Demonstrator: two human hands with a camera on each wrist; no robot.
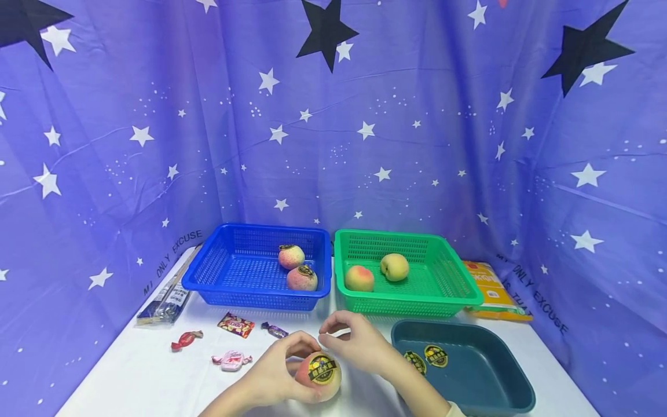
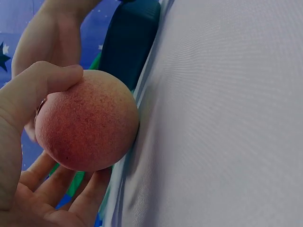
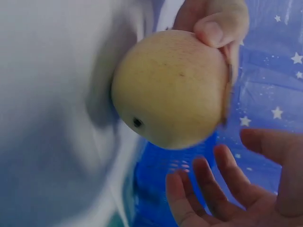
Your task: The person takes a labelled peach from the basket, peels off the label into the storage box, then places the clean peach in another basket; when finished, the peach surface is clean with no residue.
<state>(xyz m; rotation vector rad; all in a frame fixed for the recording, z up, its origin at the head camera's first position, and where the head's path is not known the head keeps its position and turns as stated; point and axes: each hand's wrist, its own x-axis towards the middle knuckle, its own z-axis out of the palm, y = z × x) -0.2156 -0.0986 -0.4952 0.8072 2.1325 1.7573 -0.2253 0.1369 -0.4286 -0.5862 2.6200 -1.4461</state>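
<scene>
I see left hand [image 1: 277, 370] gripping a stickered peach [image 1: 319, 380], right hand [image 1: 359, 343] loose just beside it, fingers apart

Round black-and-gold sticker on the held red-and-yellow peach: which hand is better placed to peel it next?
Probably the right hand: it holds nothing and hovers close to the sticker, while the left hand grips the peach.

The left hand [image 1: 273, 373] grips a stickered peach [image 1: 324, 386], and from there the right hand [image 1: 359, 343] is near at two o'clock, a blue basket [image 1: 255, 299] with two peaches [image 1: 301, 280] at eleven, a green basket [image 1: 411, 305] with two more between one and two, and a teal tray [image 1: 474, 370] bearing two stickers [image 1: 435, 356] at three.
</scene>
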